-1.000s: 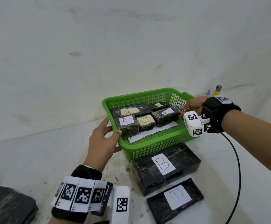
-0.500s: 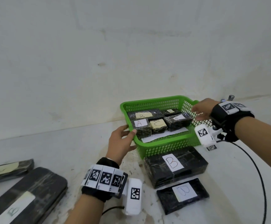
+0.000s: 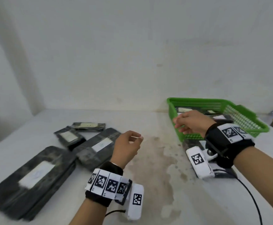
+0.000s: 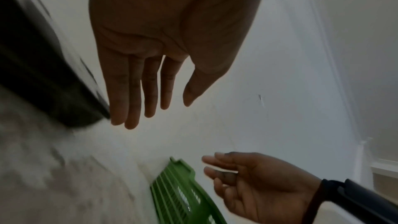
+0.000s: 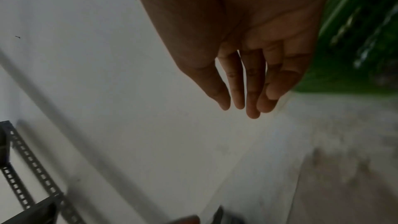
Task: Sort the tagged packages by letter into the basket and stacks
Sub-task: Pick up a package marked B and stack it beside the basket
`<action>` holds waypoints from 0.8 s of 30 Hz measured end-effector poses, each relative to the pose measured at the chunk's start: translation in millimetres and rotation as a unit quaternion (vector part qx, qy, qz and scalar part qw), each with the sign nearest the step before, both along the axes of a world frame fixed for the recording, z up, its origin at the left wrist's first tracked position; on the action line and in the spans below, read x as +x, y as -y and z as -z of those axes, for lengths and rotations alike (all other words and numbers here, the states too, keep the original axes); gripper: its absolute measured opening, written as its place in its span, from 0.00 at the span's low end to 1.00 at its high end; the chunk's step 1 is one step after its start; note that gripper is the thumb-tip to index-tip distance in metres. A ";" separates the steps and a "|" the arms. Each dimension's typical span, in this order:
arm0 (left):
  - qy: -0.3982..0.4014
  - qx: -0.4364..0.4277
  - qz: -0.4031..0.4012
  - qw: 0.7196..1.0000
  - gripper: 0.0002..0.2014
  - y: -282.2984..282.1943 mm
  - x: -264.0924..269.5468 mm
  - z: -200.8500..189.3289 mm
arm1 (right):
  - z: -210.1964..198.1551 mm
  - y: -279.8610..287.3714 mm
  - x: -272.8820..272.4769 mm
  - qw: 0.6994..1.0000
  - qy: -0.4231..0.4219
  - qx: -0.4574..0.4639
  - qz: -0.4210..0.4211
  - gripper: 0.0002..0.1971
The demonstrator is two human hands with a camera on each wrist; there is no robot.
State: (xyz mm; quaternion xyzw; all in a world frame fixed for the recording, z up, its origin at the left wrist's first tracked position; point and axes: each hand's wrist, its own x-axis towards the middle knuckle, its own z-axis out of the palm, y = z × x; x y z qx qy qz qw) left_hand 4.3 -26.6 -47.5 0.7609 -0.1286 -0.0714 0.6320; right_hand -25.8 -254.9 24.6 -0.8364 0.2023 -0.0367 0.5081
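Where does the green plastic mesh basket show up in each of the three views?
Head: green plastic mesh basket at right, behind the right hand.
Left wrist: bottom centre, one corner only.
Right wrist: blurred, upper right edge.
Shared landmark: the stained white tabletop.

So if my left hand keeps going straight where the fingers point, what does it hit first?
Probably nothing nearby: the left hand points over bare table toward the wall, passing left of the green basket. Depth is uncertain.
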 end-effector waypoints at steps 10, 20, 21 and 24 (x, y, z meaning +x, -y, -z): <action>0.089 0.008 -0.125 0.988 0.02 -121.9 5.1 -3.2 | 72.4 -140.0 62.2 0.998 -0.047 0.051 0.011 0.33; 0.060 -0.069 -0.100 0.991 0.04 -125.1 21.6 -0.8 | 83.2 -145.8 60.8 0.992 -0.009 0.118 0.041 0.18; 0.058 -0.079 -0.093 0.991 0.03 -122.5 21.0 0.0 | 82.4 -141.0 55.7 0.987 0.008 0.155 0.053 0.16; 0.042 -0.107 -0.072 0.991 0.03 -116.3 18.2 3.7 | 86.9 -127.3 37.1 0.971 0.055 0.214 0.085 0.17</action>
